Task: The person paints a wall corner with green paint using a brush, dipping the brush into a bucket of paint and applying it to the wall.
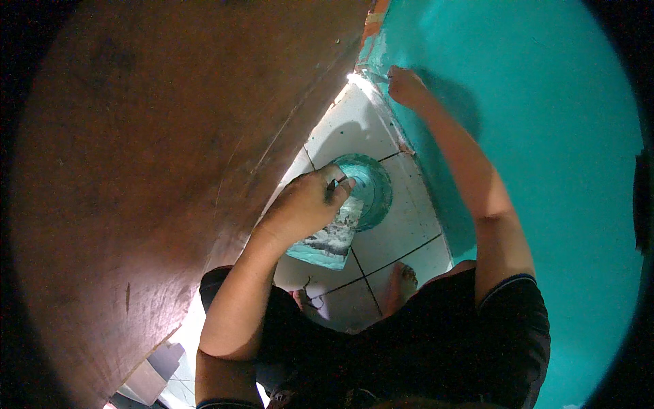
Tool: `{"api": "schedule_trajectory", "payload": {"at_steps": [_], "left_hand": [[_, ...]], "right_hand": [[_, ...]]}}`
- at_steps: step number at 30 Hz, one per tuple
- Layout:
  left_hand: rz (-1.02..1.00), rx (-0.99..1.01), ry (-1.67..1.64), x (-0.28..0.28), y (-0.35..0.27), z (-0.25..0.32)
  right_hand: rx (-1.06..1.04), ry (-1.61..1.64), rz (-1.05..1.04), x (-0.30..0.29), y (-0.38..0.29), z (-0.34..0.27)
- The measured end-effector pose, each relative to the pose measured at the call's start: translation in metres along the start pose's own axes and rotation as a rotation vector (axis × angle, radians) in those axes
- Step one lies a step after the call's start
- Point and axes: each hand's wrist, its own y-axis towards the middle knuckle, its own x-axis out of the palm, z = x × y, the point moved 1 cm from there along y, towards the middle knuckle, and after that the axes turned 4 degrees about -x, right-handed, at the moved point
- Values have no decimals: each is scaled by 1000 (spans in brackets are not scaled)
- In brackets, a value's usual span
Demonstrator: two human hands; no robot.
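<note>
My left hand [311,202] grips a small dark object, perhaps a handle, between thumb and fingers. Below the hand hangs a flat, pale piece [332,240] smeared with turquoise and grey; its exact kind cannot be told. Beside and partly under it, a round container [375,191] with turquoise paint stands on the tiled floor. My right hand [407,88] is up at the turquoise wall [552,153], near its lower edge by the corner. Its fingers are closed around a thin tool [377,77], whose kind is unclear.
A large brown wooden panel [153,128] slants along the left side. White floor tiles [403,214] with paint specks lie between it and the wall. My bare foot [403,278] is on the tiles. Pale box-like objects [145,381] show at the lower left.
</note>
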Motion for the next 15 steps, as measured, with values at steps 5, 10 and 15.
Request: {"api": "schedule_trajectory", "payload": {"at_steps": [5, 10, 15], "left_hand": [[14, -2, -20, 0, -2, -7], [4, -15, 3, -1, -2, -2], [-11, -39, -1, -3, -3, -2]], "right_hand": [[273, 214, 161, -13, 5, -30], [321, 242, 149, -1, 16, -28], [241, 171, 285, 9, 23, -27]]}}
